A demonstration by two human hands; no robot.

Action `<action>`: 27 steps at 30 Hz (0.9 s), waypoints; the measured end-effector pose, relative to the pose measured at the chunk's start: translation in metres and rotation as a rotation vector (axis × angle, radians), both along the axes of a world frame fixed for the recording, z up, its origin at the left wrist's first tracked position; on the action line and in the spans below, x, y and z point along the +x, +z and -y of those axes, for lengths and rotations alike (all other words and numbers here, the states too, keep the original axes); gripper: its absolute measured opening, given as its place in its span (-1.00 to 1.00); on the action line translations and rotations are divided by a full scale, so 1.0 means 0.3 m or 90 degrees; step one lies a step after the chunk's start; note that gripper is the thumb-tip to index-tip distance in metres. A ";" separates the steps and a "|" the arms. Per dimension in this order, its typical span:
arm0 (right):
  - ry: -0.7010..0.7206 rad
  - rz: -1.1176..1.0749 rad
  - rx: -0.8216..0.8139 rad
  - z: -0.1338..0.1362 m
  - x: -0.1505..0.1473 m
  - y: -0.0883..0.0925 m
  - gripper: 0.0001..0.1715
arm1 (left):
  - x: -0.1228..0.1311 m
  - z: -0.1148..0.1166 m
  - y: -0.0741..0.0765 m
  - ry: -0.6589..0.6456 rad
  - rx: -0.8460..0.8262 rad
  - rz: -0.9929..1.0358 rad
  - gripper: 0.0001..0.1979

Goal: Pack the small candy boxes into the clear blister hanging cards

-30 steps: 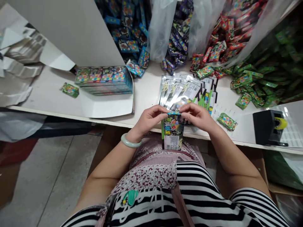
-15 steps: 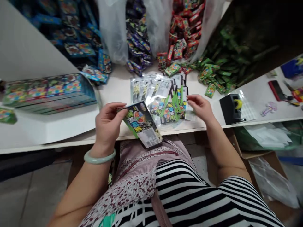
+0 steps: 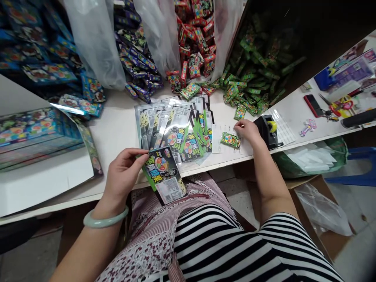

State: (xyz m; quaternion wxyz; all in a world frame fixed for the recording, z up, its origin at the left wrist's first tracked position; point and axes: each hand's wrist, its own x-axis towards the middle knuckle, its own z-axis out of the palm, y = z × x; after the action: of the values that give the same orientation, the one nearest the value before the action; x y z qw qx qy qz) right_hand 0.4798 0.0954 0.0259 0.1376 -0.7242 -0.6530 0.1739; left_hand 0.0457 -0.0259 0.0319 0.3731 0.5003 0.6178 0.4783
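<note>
My left hand (image 3: 122,176) is closed on the top edge of a filled black-and-green printed pouch (image 3: 163,174), held tilted over my lap at the table's front edge. My right hand (image 3: 249,131) rests on the white table (image 3: 117,125) at the right, fingers curled beside a small green packet (image 3: 230,139) and touching it. It lies just left of a black tape dispenser (image 3: 266,131). A fanned stack of flat empty pouches (image 3: 173,125) lies between my hands.
Heaps of small packets line the back: blue (image 3: 44,66), purple (image 3: 136,58), red (image 3: 195,43), green (image 3: 252,78). A blue display box (image 3: 32,133) stands at the left. Scissors (image 3: 340,105) and a phone (image 3: 313,105) lie far right. A cardboard box (image 3: 320,203) sits under the table.
Both hands were together on the pouch. The right hand let go and reached right to the small green packet by the tape dispenser. The left hand kept the pouch, now tilted. The view swung right.
</note>
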 end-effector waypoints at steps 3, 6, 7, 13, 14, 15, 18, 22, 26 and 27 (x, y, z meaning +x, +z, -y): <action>-0.025 -0.100 -0.029 0.022 0.031 0.020 -0.93 | 0.000 -0.001 -0.008 -0.007 0.012 -0.002 -0.87; -0.082 -0.286 -0.055 0.052 0.037 0.082 -0.85 | 0.010 -0.007 -0.017 -0.030 0.037 0.009 -0.86; -0.082 -0.340 -0.041 0.062 0.018 0.110 -0.80 | 0.016 -0.010 -0.018 -0.038 0.046 0.014 -0.85; 0.246 -0.611 -0.082 0.142 -0.356 0.266 -0.64 | 0.070 -0.006 0.012 -0.081 0.054 0.027 -0.77; 0.301 -0.623 -0.128 0.155 -0.435 0.276 -0.63 | 0.076 -0.004 0.017 -0.088 0.060 0.025 -0.76; 0.344 -0.625 -0.163 0.166 -0.508 0.277 -0.63 | 0.080 -0.002 0.021 -0.093 0.062 0.023 -0.77; 0.396 -0.606 -0.194 0.174 -0.671 0.244 -0.62 | 0.081 0.006 0.031 -0.107 0.071 0.018 -0.83; 0.344 -0.573 -0.245 0.143 -0.744 0.188 -0.59 | 0.072 0.011 0.035 -0.123 0.078 0.035 -0.87; 0.321 -0.525 -0.305 0.124 -0.752 0.199 -0.59 | 0.070 0.003 0.029 -0.136 0.085 0.050 -0.84; 0.321 -0.508 -0.309 0.123 -0.756 0.208 -0.59 | 0.072 0.001 0.027 -0.133 0.090 0.051 -0.83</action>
State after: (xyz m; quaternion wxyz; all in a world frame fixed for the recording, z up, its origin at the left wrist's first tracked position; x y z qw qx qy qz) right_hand 0.2531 0.0586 0.0882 0.1578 -0.4334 -0.6446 0.6097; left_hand 0.0672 -0.0261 0.0400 0.4093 0.5675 0.5118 0.4985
